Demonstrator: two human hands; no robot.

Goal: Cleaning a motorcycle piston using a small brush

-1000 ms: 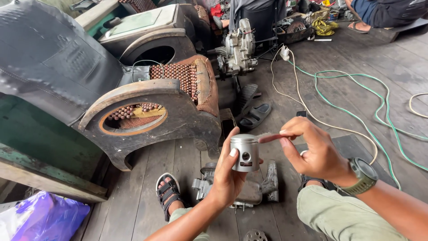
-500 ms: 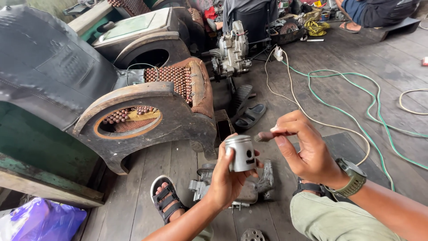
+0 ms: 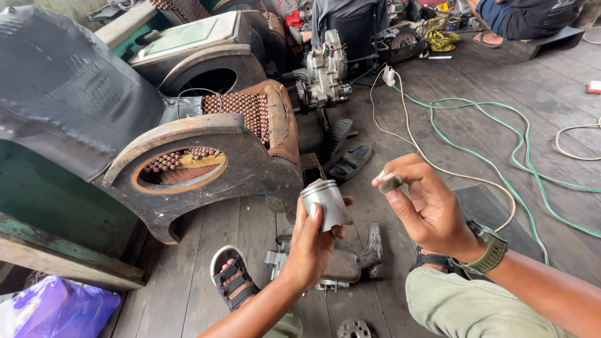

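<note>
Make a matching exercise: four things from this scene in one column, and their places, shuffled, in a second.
Things:
1. piston
2. small pin
3. green hose
4. watch

Places:
A. on the right wrist
B. lying across the wooden floor
C. held in the left hand
D. pinched in the right hand fingertips

Pairs: 1-C, 2-D, 3-B, 4-A
</note>
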